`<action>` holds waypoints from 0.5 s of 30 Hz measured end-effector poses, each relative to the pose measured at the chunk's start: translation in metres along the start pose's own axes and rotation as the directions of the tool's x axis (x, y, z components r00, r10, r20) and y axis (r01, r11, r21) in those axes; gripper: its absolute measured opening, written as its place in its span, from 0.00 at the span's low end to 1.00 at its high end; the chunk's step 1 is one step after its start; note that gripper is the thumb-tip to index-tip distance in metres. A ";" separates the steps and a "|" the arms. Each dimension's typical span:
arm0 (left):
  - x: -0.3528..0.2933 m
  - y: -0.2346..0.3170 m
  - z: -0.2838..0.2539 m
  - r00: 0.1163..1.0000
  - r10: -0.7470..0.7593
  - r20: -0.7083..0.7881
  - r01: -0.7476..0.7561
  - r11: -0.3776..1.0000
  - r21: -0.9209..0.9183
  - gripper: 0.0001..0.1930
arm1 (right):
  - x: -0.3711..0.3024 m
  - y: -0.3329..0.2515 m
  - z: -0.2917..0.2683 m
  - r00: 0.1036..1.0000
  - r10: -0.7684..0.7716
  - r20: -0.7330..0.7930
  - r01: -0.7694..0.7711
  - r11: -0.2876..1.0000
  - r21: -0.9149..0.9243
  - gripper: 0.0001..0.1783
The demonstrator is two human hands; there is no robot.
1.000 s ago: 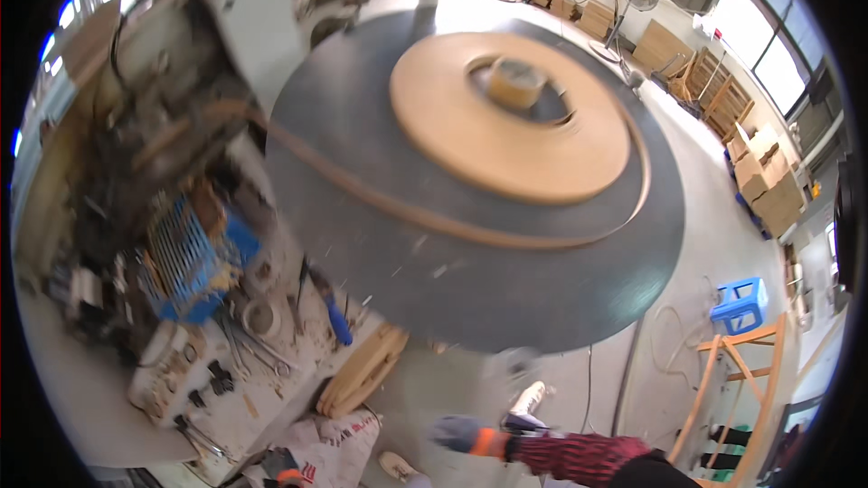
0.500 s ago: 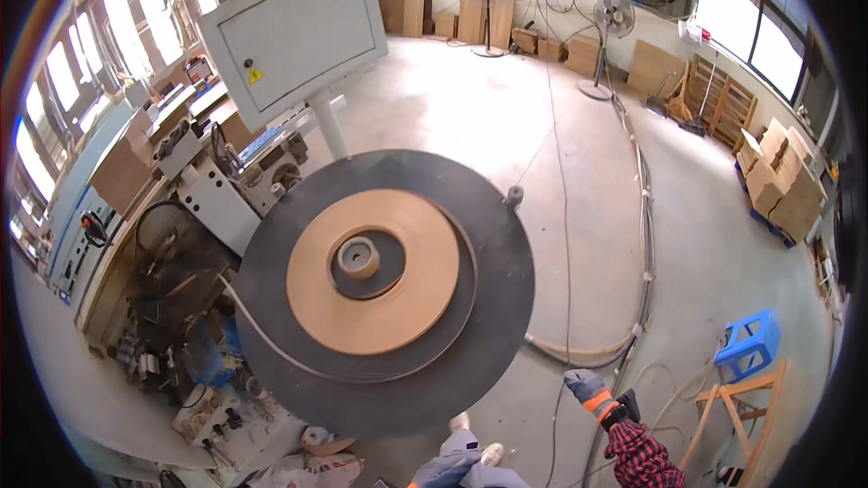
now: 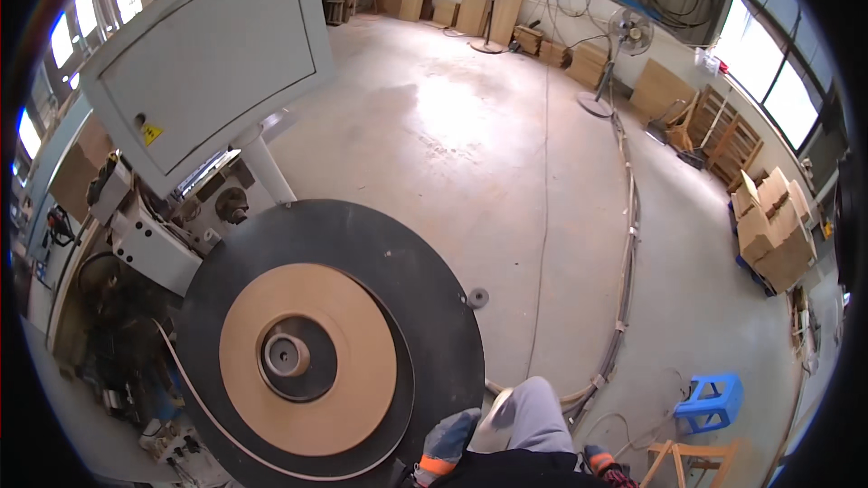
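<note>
Both hands sit at the bottom edge of the head view, gloved, grey with orange cuffs. Left hand [image 3: 448,447] hangs just beside the near rim of the big black round turntable disc [image 3: 425,307]; can't tell if it touches the rim, and can't tell whether the fingers are curled or spread. Right hand [image 3: 599,461] is mostly cut off by the frame edge, only the cuff and part of the glove show, state not readable. Neither hand visibly holds anything.

Disc lies flat, lower left of centre. On it: a wide flat coil of tan edge-banding strip [image 3: 362,361] wound around a grey metal hub [image 3: 286,355]. Loose end of the strip leaves the coil and curves along the disc's left and lower edge toward the machine.

Left of the disc: a cluttered grey edge-banding machine [image 3: 149,248] with rollers and cables. Above it a pale grey control cabinet [image 3: 208,59] on a white post, tilted.

Person's knee in grey trousers [image 3: 533,407] sits between the hands. Concrete floor [image 3: 470,145] behind, a long hose [image 3: 628,244] running across it. Blue plastic stool [image 3: 710,400] at lower right, stacked cardboard boxes [image 3: 768,226] at right, pedestal fan [image 3: 624,36] near the far wall.
</note>
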State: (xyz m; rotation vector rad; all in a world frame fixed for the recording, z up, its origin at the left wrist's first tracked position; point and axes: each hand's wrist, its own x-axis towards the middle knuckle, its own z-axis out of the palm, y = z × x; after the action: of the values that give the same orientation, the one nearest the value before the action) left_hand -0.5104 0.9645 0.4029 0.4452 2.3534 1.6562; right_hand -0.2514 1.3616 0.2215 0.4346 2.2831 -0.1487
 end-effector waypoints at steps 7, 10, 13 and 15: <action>0.113 -0.023 0.034 0.808 -0.480 0.343 0.590 0.660 -0.465 0.15 | 0.211 0.099 -0.086 0.991 0.123 0.054 -0.130 0.977 0.169 0.11; 0.203 -0.009 0.066 0.868 -0.392 0.304 0.472 0.841 -0.265 0.14 | 0.353 0.128 -0.181 0.995 0.068 -0.076 -0.059 0.991 0.121 0.10; 0.293 0.018 0.096 0.937 -0.117 0.331 0.127 0.992 -0.010 0.14 | 0.489 0.106 -0.331 0.925 -0.074 -0.372 0.073 0.997 -0.017 0.10; 0.361 0.028 0.113 0.856 -0.217 0.469 0.309 0.942 -0.127 0.16 | 0.564 0.054 -0.449 0.777 -0.182 -0.603 0.212 0.977 -0.022 0.06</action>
State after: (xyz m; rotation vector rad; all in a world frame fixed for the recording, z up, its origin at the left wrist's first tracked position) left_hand -0.8016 1.2064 0.3875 0.3920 1.8002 1.4517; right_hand -0.8973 1.6681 0.1161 0.2854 2.9682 -0.1902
